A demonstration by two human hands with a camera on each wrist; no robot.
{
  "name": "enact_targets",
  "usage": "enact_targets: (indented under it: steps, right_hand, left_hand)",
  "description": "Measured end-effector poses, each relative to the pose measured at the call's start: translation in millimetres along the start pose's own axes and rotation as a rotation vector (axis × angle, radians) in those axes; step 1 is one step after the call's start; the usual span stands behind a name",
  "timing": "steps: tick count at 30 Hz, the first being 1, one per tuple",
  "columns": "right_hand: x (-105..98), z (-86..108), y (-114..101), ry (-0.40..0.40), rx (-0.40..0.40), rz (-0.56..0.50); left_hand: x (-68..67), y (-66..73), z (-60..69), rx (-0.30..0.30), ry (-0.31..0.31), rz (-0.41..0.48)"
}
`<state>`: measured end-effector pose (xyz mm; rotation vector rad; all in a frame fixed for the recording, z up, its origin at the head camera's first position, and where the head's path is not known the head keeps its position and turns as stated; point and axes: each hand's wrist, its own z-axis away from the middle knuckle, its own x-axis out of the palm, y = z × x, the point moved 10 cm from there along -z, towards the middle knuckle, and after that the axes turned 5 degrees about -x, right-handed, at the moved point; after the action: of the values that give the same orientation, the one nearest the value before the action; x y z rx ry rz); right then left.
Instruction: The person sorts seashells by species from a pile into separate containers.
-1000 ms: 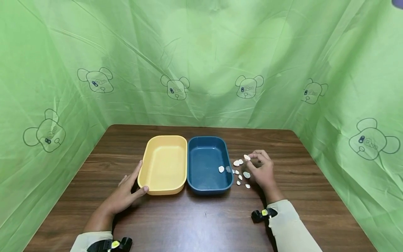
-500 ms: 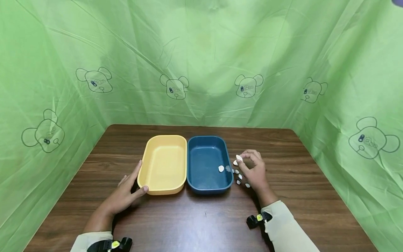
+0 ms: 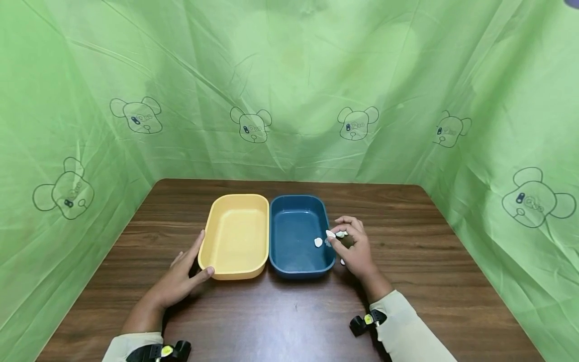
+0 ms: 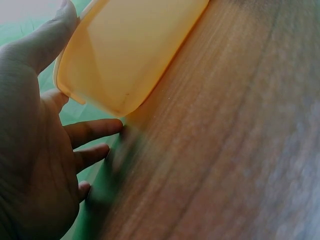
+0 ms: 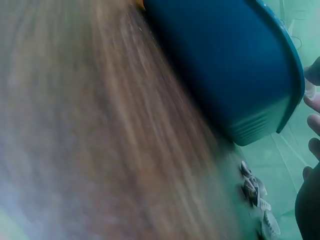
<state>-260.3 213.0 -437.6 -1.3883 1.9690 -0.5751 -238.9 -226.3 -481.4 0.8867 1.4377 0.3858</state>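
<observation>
My right hand (image 3: 359, 251) pinches a small white seashell (image 3: 330, 234) between thumb and fingertips at the right rim of the blue plastic tray (image 3: 298, 275). Another white shell (image 3: 318, 242) lies on that tray's floor. Several ribbed shells (image 5: 256, 191) rest on the table right of the tray, mostly covered by my right hand in the head view. My left hand (image 3: 176, 284) touches the near left corner of the yellow plastic tray (image 3: 232, 276). Its fingers are fairly straight along the outer side, with the thumb (image 4: 66, 15) at the rim.
Both trays stand side by side on a brown wood-grain table (image 3: 289, 322). Green cloth (image 3: 289, 151) printed with bear heads hangs round the back and sides. Each wrist carries a small black camera (image 3: 359, 326).
My right hand has moved left with the pinched shell, from above the loose shells to the blue tray's right rim. My left hand has stayed at the yellow tray.
</observation>
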Motion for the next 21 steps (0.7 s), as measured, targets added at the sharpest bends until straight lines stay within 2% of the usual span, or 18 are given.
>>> enact_targets:
  steps: [3, 10, 21]
  right_hand:
    - [3.6, 0.5, -4.6, -0.018, -0.024, -0.007]
    - [12.6, 3.3, -4.7, -0.082, -0.004, -0.011]
    - [14.9, 5.0, -5.1, -0.101, -0.013, -0.014]
  left_hand:
    - [0.4, -0.5, -0.1, 0.002, 0.002, -0.001]
    - [0.0, -1.0, -1.3, 0.004, 0.005, -0.001]
    - [-0.4, 0.1, -0.6, 0.001, 0.004, 0.011]
